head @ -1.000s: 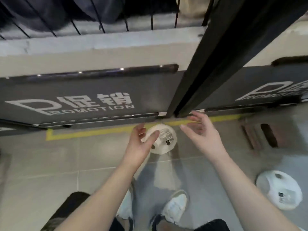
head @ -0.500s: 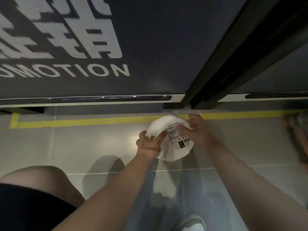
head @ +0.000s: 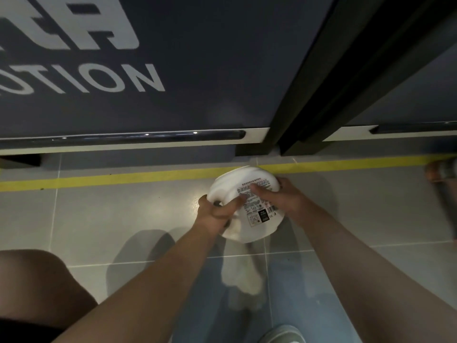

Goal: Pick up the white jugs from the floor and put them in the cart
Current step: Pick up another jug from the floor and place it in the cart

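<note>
A white jug (head: pixel 257 225) with a printed label lies tilted just above the grey tiled floor, near the yellow tape line (head: pixel 123 178). My left hand (head: pixel 217 214) is closed around its handle side on the left. My right hand (head: pixel 277 196) presses on its upper right, fingers over the label. Both hands hold the same jug. No other jug and no cart basket are in view.
A dark promotion panel (head: pixel 197 70) with white lettering fills the upper view, with a black upright post (head: pixel 321 90) at its right. My bare knee (head: pixel 37 280) is at lower left and my shoe (head: pixel 282 335) at the bottom edge. Someone's foot (head: pixel 442 169) shows at far right.
A second ago my hands reached open toward the jug on the floor. They have since closed on it and tipped it up, and my head has dropped closer to the floor.
</note>
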The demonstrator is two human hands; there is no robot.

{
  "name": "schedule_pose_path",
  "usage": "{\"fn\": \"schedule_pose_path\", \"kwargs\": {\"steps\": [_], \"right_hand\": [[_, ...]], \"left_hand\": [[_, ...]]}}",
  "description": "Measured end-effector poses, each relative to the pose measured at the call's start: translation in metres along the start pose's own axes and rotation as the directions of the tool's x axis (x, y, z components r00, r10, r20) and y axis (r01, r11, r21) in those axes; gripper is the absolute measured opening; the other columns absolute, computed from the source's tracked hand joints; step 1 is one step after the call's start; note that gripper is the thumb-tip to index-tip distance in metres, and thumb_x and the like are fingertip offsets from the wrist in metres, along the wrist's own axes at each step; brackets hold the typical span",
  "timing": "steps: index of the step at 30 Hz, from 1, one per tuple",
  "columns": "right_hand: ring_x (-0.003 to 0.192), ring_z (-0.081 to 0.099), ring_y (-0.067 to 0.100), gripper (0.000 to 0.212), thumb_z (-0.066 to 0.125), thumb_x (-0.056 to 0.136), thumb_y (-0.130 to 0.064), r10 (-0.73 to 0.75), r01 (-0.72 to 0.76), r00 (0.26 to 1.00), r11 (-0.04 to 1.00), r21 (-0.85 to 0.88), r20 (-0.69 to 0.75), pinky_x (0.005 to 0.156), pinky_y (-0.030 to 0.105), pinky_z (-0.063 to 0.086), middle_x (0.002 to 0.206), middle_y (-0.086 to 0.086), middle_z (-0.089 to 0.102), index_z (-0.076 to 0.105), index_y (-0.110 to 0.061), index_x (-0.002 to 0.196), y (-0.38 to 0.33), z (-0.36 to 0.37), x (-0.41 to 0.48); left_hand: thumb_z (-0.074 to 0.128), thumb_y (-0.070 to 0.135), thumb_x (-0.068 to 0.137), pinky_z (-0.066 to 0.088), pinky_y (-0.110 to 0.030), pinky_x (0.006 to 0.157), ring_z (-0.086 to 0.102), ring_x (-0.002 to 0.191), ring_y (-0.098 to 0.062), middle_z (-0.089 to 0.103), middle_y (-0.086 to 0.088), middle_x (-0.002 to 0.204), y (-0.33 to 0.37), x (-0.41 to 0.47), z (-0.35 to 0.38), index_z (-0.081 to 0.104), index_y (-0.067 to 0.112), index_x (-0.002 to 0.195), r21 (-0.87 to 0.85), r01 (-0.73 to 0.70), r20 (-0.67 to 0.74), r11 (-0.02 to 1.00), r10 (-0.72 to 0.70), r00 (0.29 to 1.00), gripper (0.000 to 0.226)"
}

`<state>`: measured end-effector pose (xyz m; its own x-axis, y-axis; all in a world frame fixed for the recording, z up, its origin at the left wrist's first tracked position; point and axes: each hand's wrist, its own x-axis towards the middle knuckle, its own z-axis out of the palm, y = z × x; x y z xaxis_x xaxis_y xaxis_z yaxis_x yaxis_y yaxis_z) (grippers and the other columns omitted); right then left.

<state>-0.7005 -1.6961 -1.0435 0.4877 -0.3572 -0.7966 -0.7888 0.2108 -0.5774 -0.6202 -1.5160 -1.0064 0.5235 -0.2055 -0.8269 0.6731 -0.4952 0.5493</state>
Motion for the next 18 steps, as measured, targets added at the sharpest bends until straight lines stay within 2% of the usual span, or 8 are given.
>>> {"fn": "schedule_pose_path", "kwargs": {"steps": [2, 4, 8, 10, 12, 15, 17, 18], "right_hand": [[0.092, 0.081, 0.025, 0.125, 0.094, 0.024, -0.082, 0.008, -0.007, 1.000, 0.999, 0.049, -0.010, 0.083, 0.047, 0.066, 0.106, 0.006, 0.082, 0.066, -0.017, 0.127, 0.005, 0.000, -0.007], [0.092, 0.081, 0.027, 0.119, 0.096, 0.028, -0.078, -0.002, 0.003, 1.000, 0.995, 0.095, -0.010, 0.084, 0.049, 0.066, 0.104, 0.007, 0.082, 0.070, -0.014, 0.124, 0.010, -0.002, -0.016], [0.099, 0.080, 0.030, 0.107, 0.104, 0.046, -0.061, -0.059, 0.064, 0.997, 0.986, 0.153, -0.041, 0.088, 0.055, 0.064, 0.111, 0.009, 0.081, 0.065, -0.012, 0.133, 0.013, -0.009, -0.035], [0.100, 0.080, 0.028, 0.106, 0.104, 0.045, -0.061, -0.066, 0.081, 0.994, 0.982, 0.171, -0.092, 0.087, 0.052, 0.065, 0.113, 0.006, 0.080, 0.064, -0.018, 0.133, 0.003, -0.014, -0.049], [0.096, 0.079, 0.020, 0.090, 0.103, 0.052, -0.054, -0.087, 0.110, 0.987, 0.977, 0.180, -0.134, 0.079, 0.041, 0.066, 0.110, 0.001, 0.080, 0.064, -0.023, 0.127, -0.017, -0.020, -0.078], [0.075, 0.077, 0.002, 0.045, 0.094, 0.076, -0.024, -0.115, 0.147, 0.978, 0.971, 0.187, -0.172, 0.059, 0.020, 0.059, 0.097, -0.005, 0.079, 0.064, -0.024, 0.110, -0.040, -0.031, -0.127], [0.071, 0.077, 0.000, 0.037, 0.090, 0.081, -0.014, -0.135, 0.175, 0.973, 0.961, 0.216, -0.188, 0.057, 0.017, 0.058, 0.091, -0.007, 0.078, 0.064, -0.024, 0.105, -0.051, -0.039, -0.164], [0.077, 0.079, 0.003, 0.044, 0.092, 0.080, -0.016, -0.137, 0.180, 0.971, 0.959, 0.221, -0.194, 0.062, 0.020, 0.061, 0.095, -0.004, 0.080, 0.064, -0.022, 0.112, -0.057, -0.042, -0.184]], "left_hand": [[0.090, 0.025, 0.080, 0.059, -0.034, 0.065, 0.072, 0.076, -0.019, 0.075, -0.008, 0.098, -0.001, -0.001, -0.002, 0.062, 0.021, 0.099, -0.002, -0.034, 0.073, 0.999, 0.034, 0.997, 0.035], [0.092, 0.024, 0.078, 0.058, -0.031, 0.062, 0.074, 0.075, -0.019, 0.078, -0.007, 0.097, -0.001, -0.003, -0.003, 0.070, 0.016, 0.108, -0.005, -0.078, 0.139, 0.997, 0.078, 0.987, 0.039], [0.093, 0.018, 0.076, 0.062, -0.044, 0.088, 0.071, 0.106, -0.025, 0.070, -0.001, 0.114, 0.006, -0.020, 0.001, 0.050, 0.023, 0.117, 0.007, -0.145, 0.114, 0.989, 0.144, 0.983, 0.060], [0.095, 0.018, 0.074, 0.059, -0.045, 0.095, 0.067, 0.110, -0.020, 0.064, 0.000, 0.120, 0.018, -0.033, 0.002, 0.039, 0.025, 0.127, 0.014, -0.182, 0.118, 0.983, 0.179, 0.977, 0.077], [0.096, 0.018, 0.073, 0.058, -0.046, 0.098, 0.064, 0.109, -0.012, 0.062, 0.001, 0.125, 0.035, -0.049, 0.000, 0.035, 0.025, 0.135, 0.038, -0.218, 0.129, 0.975, 0.211, 0.969, 0.087], [0.095, 0.020, 0.074, 0.058, -0.022, 0.083, 0.057, 0.104, 0.005, 0.058, 0.006, 0.127, 0.064, -0.089, -0.004, 0.032, 0.021, 0.146, 0.122, -0.302, 0.161, 0.946, 0.281, 0.946, 0.096], [0.099, 0.024, 0.068, 0.054, -0.011, 0.076, 0.058, 0.111, -0.001, 0.055, 0.007, 0.129, 0.080, -0.122, -0.010, 0.030, 0.019, 0.149, 0.157, -0.339, 0.181, 0.928, 0.310, 0.933, 0.106], [0.100, 0.028, 0.065, 0.053, -0.009, 0.079, 0.058, 0.118, -0.008, 0.053, 0.005, 0.133, 0.087, -0.141, -0.013, 0.029, 0.019, 0.150, 0.173, -0.357, 0.188, 0.918, 0.325, 0.927, 0.111]]}}
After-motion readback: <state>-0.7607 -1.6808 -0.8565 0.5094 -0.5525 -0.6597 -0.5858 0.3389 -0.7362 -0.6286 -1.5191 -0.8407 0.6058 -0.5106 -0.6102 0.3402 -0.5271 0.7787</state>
